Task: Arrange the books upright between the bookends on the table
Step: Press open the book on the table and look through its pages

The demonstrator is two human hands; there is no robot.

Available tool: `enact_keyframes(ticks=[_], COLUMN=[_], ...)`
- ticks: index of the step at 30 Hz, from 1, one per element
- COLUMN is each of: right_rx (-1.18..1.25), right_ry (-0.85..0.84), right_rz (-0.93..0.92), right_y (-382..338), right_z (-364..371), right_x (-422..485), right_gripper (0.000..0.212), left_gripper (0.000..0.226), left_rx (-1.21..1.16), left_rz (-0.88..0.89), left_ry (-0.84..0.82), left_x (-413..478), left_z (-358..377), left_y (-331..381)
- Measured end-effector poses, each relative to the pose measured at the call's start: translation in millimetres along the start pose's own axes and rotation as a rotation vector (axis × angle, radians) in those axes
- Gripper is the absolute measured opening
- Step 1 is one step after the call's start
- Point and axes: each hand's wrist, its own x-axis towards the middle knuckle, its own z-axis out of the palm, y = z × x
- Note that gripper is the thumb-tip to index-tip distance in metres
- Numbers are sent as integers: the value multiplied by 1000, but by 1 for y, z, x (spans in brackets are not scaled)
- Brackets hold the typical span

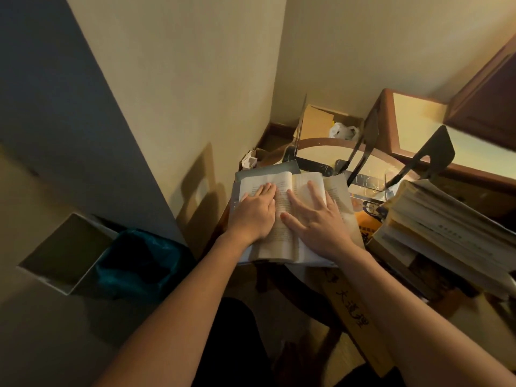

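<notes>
Paper open book (279, 244), spine 12-to-6, pressed under flat-fingered left hand (255, 210) and right hand (321, 222); black bookends (434, 150) at 1 o'clock.

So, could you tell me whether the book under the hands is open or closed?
Open. The book lies flat, printed pages spread, with the left hand and right hand resting on them.

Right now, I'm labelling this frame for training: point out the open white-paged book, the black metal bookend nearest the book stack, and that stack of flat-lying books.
open white-paged book (279, 241), head view, bare page beside the gutter.
black metal bookend (439, 145), head view, upright plate.
stack of flat-lying books (446, 219), head view, page edges.
</notes>
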Motion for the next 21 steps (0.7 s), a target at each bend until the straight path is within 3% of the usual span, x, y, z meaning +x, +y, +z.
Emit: enact_keyframes(ticks=[11,21], right_rx=[15,9], right_ry=[41,39], right_rz=[3,2], right_y=[4,2], right_z=[8,5], right_x=[-1,-2], right_gripper=[62,63], left_gripper=[57,52], left_rx=[-43,105], left_rz=[46,-46], left_ry=[4,70], left_x=[-94,5], left_z=[21,16], left_y=[-2,-12])
